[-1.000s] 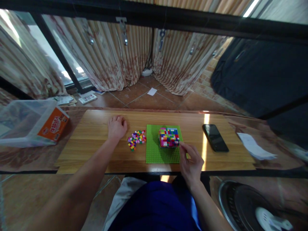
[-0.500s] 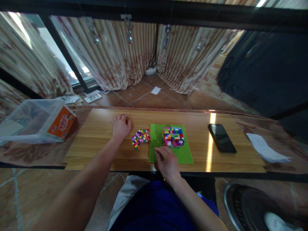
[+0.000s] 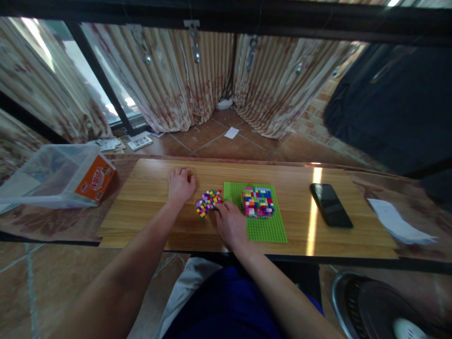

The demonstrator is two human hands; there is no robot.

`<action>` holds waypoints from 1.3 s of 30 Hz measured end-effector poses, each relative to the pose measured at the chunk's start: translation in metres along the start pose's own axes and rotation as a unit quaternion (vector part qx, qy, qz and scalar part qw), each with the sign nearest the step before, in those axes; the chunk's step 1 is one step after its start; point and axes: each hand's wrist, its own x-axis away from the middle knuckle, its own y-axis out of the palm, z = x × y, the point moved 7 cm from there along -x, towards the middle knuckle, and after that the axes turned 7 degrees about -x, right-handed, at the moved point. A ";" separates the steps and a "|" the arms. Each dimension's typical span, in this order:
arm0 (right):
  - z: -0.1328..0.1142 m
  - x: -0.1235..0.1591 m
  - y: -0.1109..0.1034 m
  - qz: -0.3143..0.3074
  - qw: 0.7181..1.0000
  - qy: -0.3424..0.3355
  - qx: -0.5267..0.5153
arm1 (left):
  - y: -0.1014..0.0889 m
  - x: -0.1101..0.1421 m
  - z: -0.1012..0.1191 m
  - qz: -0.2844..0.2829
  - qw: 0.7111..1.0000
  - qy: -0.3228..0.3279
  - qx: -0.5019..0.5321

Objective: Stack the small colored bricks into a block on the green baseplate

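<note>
Moved: the right hand [image 3: 231, 225] has gone from over the front of the green baseplate [image 3: 268, 231] to the near right edge of the loose bricks [image 3: 208, 202].
Right fingers: thumb and forefinger are close together at the pile; whether a brick sits between them cannot be told.
Picking well: a light pinch on one outer brick by its sides, wrist kept low, would probably disturb the rest least.
Loose bricks: they lie in an irregular, mixed-colour patch left of the baseplate, between the two hands.
Left hand [image 3: 181, 185]: it rests palm down beyond the pile, fingers loosely bent, thumb apart, nothing seen in its hold.
Brick block [image 3: 258, 202]: it sits on the baseplate, towards its far right part.
Tabletop [image 3: 141, 212]: it bears a dark phone [image 3: 331, 205] well right of the baseplate.
Unchanged: the left hand, block and phone keep their places; only the view shifts slightly.
</note>
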 end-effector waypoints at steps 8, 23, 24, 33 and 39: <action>-0.004 0.001 0.002 -0.032 0.999 -0.026 0.018 | -0.001 0.000 0.001 0.005 1.000 0.003 -0.008; 0.021 0.052 -0.042 0.072 0.974 0.050 -0.208 | -0.001 0.000 0.001 -0.001 1.000 -0.001 0.005; 0.028 0.058 -0.048 0.076 0.971 0.067 -0.216 | -0.002 0.000 0.001 -0.001 1.000 -0.002 0.005; 0.100 0.096 -0.102 0.182 0.928 0.227 -0.232 | -0.005 0.000 0.003 -0.001 1.000 0.000 -0.001; 0.114 0.081 -0.118 0.178 0.926 0.269 -0.195 | -0.004 -0.001 0.002 -0.001 1.000 0.005 -0.015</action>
